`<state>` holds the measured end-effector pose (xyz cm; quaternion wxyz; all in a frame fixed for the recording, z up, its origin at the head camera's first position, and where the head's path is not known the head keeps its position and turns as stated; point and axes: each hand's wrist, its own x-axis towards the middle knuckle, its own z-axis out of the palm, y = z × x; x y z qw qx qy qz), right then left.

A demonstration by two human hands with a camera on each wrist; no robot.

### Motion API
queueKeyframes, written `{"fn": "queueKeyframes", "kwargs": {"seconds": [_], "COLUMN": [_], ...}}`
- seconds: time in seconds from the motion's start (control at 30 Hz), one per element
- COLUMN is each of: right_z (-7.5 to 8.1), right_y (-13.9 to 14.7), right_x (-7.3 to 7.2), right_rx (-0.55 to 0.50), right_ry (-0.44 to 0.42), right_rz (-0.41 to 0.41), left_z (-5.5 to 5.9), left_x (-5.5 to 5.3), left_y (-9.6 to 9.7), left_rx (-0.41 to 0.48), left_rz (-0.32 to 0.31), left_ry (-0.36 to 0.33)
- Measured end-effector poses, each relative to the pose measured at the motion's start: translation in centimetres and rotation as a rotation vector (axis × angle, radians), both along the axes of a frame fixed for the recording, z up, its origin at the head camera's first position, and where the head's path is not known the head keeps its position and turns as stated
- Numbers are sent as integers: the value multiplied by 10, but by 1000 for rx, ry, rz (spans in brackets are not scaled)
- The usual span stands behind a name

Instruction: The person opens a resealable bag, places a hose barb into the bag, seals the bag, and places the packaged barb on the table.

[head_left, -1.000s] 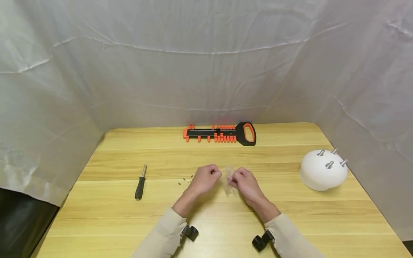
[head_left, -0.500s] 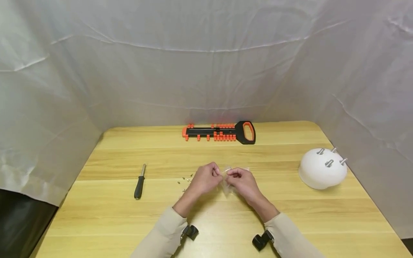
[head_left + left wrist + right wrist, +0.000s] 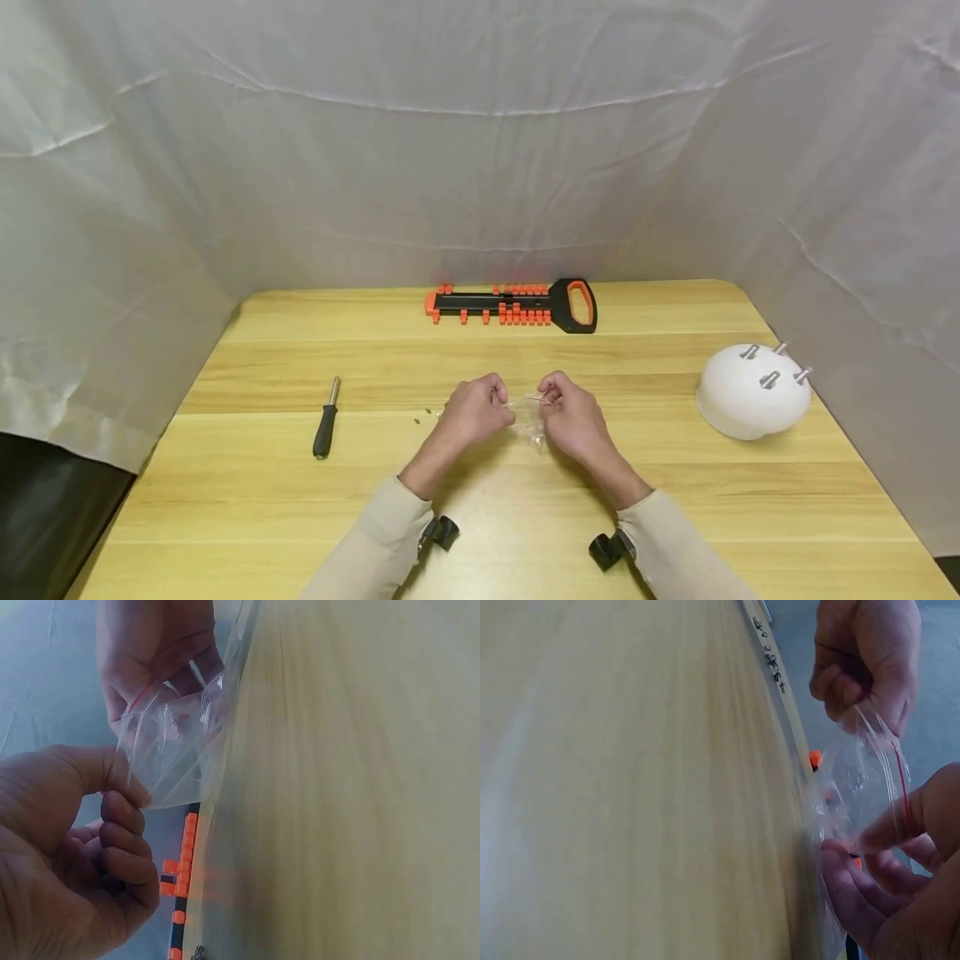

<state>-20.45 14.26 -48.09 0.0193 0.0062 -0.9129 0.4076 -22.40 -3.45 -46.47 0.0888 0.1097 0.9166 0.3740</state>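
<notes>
A small clear plastic bag is held up between the two hands, just above the middle of the wooden table. One top edge is pinched by the curled fingers of the left hand, the other by the thumb and fingers of the right hand, so that the bag hangs between them; a thin red line along its mouth is seen in the right wrist view. One bag is counted. Just left of the left hand, a scatter of small screws is spread on the table; their number cannot be told. Further left, one screwdriver with a black handle is laid flat. At the far edge, one black and orange tool holder is laid crosswise. Well apart to the right, one white dome is set down, with four metal pegs counted on its top.
</notes>
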Motion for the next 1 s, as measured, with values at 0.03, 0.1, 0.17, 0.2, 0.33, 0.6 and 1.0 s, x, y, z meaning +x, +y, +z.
{"fn": "queueKeyframes", "kwargs": {"seconds": [0.03, 0.1, 0.17, 0.2, 0.33, 0.6, 1.0], "right_z": [0, 0, 0, -1, -3, -6, -5], "right_y": [1, 3, 5, 5, 7, 8, 9], "right_x": [-1, -1, -2, -3, -4, -5, -6], "right_rx": [-1, -24, -54, -74, -144, -64, 44], "right_ry": [-9, -40, -62, -72, -82, -74, 8], "right_rz": [8, 24, 40, 46, 63, 81, 210], "left_z": [0, -1, -1, -2, -1, 3, -4], "left_x": [0, 0, 0, 0, 0, 2, -3], "left_y": [0, -1, -2, -3, -4, -7, -4], "left_rx": [-5, -7, 5, 12, 6, -84, -93], "left_rz": [-4, -23, -54, -72, -139, -181, -123], "left_ry": [9, 45, 94, 122, 201, 135, 201]}}
